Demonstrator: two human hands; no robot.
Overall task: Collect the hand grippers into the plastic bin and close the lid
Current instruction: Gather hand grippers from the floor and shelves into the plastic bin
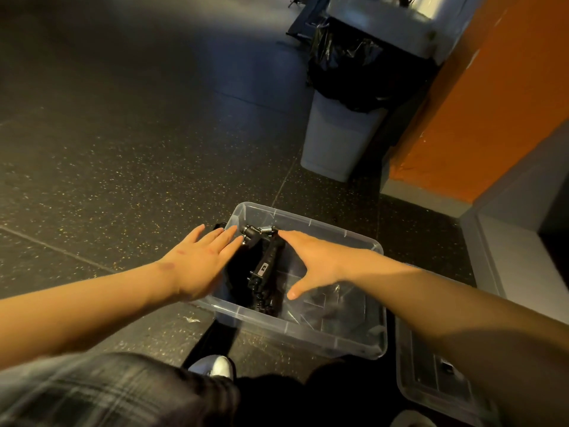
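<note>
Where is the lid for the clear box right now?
In the head view the lid lies flat on the floor at the lower right, beside the plastic bin and partly under the person's right forearm, so it is not on the bin yet.

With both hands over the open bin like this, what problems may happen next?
1. The hand gripper leans with its spring end near the far rim of the plastic bin; if it stays propped up, the lid may not seat flat.
2. Both the left hand and the right hand are open beside its spring, so fingers might get pinched.
3. The lid lies partly under the right arm, easy to bump or step on.
</note>
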